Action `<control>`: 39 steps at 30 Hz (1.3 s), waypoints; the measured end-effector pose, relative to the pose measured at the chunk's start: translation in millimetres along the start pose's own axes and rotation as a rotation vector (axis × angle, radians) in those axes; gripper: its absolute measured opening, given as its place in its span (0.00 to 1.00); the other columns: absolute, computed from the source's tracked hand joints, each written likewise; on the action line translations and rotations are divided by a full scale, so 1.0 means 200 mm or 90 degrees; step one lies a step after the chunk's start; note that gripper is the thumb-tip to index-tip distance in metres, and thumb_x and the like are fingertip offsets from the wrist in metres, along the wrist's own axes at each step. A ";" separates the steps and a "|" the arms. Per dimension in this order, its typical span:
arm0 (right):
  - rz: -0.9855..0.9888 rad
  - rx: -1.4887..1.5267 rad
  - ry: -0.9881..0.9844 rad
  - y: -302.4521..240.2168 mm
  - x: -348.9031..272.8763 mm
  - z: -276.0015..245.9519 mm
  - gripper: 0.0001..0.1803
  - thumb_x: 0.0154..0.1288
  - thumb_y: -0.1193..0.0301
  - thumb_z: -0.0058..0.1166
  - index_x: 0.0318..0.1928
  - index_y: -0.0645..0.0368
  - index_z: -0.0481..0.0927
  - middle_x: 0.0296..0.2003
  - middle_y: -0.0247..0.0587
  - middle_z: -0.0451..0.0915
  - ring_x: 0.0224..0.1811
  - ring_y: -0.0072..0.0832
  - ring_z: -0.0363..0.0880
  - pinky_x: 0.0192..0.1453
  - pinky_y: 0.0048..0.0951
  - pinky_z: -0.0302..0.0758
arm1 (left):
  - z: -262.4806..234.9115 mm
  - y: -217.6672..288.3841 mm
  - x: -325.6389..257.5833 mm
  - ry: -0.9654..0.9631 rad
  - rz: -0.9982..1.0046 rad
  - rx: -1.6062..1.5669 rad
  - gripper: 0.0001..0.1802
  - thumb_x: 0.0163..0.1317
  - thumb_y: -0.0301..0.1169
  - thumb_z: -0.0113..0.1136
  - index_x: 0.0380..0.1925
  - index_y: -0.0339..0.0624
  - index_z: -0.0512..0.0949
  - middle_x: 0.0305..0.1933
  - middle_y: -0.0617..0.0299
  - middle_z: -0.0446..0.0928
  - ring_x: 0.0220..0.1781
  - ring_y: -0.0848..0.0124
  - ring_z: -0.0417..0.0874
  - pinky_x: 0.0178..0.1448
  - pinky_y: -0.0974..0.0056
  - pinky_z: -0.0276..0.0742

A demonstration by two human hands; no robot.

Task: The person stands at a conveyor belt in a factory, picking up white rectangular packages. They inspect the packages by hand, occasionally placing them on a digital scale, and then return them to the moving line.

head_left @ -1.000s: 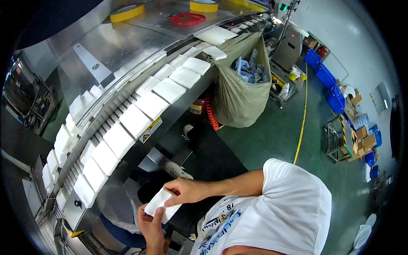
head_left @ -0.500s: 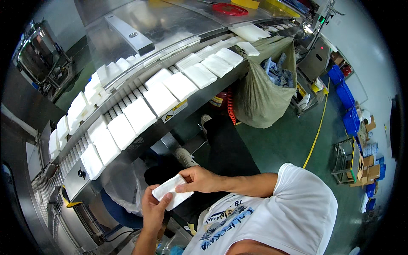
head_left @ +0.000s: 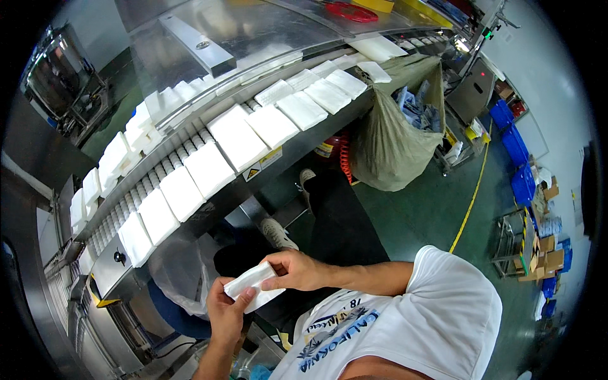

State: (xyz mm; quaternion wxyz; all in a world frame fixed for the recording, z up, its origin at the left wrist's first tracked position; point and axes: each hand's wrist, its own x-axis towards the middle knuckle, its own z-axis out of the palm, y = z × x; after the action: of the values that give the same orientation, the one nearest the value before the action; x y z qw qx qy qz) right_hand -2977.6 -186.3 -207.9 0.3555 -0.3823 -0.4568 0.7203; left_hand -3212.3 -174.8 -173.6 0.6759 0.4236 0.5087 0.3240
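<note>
A folded white wipe or cloth stack is held low over my lap between both hands. My left hand grips its left end, thumb on top and fingers beneath. My right hand pinches the opposite end, thumb across the upper face. The undersides of the fingers are hidden. Beyond my hands, similar white folded stacks lie in a row along the near edge of the roller conveyor. More white stacks stand along its far side.
A green cloth sack with bluish scraps hangs at the conveyor's right. A clear plastic bag sits under the near edge, left of my knees. Blue crates and cardboard boxes line the right wall. A steel tank stands far left.
Both hands keep their hold, and the white stack has tilted slightly. On the conveyor, some white stacks behind the near row have moved away, so more rollers show. The view has shifted a little.
</note>
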 end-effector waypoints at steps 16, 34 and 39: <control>0.002 -0.212 0.200 0.16 -0.04 -0.71 0.18 0.74 0.63 0.66 0.53 0.65 0.83 0.42 0.40 0.89 0.38 0.23 0.86 0.41 0.27 0.83 | 0.01 0.01 0.01 -0.047 -0.024 0.080 0.19 0.64 0.26 0.77 0.46 0.39 0.74 0.41 0.57 0.83 0.42 0.72 0.87 0.47 0.65 0.86; -0.163 -0.652 0.369 0.49 0.03 -0.83 0.14 0.76 0.60 0.58 0.42 0.60 0.84 0.33 0.55 0.86 0.37 0.54 0.87 0.42 0.52 0.81 | -0.03 -0.04 0.02 -0.057 0.071 0.271 0.19 0.63 0.31 0.79 0.45 0.37 0.78 0.37 0.55 0.83 0.38 0.71 0.84 0.41 0.66 0.82; -0.179 -0.662 0.371 0.51 0.03 -0.84 0.13 0.75 0.62 0.59 0.40 0.60 0.84 0.32 0.55 0.86 0.36 0.53 0.87 0.39 0.51 0.81 | -0.03 0.00 0.02 -0.067 0.101 0.348 0.19 0.63 0.30 0.79 0.45 0.36 0.78 0.38 0.53 0.84 0.38 0.70 0.85 0.41 0.65 0.83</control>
State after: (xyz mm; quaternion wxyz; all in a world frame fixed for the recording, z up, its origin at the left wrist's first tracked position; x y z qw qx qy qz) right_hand -2850.2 -149.4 -352.1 0.3241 -0.6232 -0.6785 0.2149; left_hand -3217.3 -171.0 -176.3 0.5349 0.6444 0.5069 0.2042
